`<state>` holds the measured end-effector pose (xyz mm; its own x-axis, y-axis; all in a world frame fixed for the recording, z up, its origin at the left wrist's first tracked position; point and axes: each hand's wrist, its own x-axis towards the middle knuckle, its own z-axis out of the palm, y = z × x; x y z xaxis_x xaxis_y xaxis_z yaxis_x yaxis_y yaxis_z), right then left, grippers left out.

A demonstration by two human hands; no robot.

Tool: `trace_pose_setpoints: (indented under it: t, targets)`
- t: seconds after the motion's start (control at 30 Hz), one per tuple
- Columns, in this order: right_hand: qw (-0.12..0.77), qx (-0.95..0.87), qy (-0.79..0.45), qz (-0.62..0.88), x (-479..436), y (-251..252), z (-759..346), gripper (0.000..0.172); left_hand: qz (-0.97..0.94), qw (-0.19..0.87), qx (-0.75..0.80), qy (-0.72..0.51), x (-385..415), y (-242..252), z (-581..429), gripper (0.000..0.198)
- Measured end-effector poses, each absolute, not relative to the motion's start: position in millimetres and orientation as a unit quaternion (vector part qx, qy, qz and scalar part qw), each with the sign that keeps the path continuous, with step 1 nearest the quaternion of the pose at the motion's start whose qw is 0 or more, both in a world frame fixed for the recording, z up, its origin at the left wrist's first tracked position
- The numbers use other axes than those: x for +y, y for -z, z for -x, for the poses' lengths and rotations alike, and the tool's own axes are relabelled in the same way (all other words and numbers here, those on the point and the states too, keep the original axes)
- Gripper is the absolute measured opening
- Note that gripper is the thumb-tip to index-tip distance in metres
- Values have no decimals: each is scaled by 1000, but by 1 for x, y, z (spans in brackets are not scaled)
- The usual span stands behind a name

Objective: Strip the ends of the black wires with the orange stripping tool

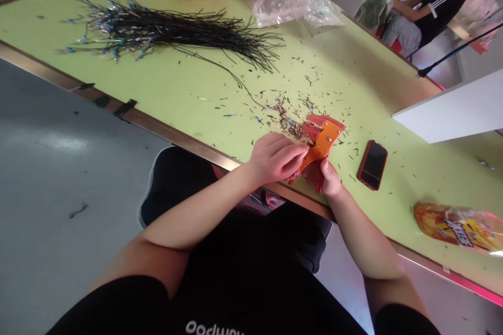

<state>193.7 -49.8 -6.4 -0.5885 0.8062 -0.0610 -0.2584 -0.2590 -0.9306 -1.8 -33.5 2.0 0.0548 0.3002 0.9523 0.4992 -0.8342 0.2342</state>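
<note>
Right hand [332, 180]: wraps flat orange-and-red tool [324, 149], right of centre
Left hand [276, 158]: beside it; can't tell if gripping
Job: maybe snipping; needs stillness

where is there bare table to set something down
Mostly bare: left of the scraps, between the black wires and near table edge; also between phone and bottle. Crowded: around the orange tool, where scraps lie thick.

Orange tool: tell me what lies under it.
Black clippings lie on the table beside the tool, and the right hand grips its lower end. Whatever lies directly beneath is covered and cannot be seen.
</note>
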Motion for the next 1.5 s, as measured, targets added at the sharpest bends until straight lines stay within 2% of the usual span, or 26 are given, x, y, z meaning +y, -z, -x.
trace_pose_setpoints:
  t: [0.17,0.4,0.63,0.8,0.93,1.07,1.23,1.5]
  targets:
    - [338,-502,-731,315,-49,-2,-190,64,725,78,-276,626,-34,-2,3,17]
    - [358,-520,-719,291,-50,1,-188,57,726,74,-272,627,-34,-2,3,17]
    - [371,-507,-705,328,-52,-5,-185,54,728,67,-272,625,-33,1,2,22]
    - [376,-494,-707,338,-52,-9,-185,55,723,64,-314,611,-34,0,1,9]
    - [371,-482,-732,307,-48,-12,-190,55,698,10,-336,632,-32,-1,5,8]
    - [323,-472,-790,220,-46,-18,-198,59,629,-87,-390,667,-30,-4,9,21]
    - [290,-454,-814,217,-48,-19,-202,64,582,-167,-395,691,-30,-6,11,30]
    - [270,-458,-820,213,-45,-15,-202,69,581,-193,-427,666,-29,-1,11,38]
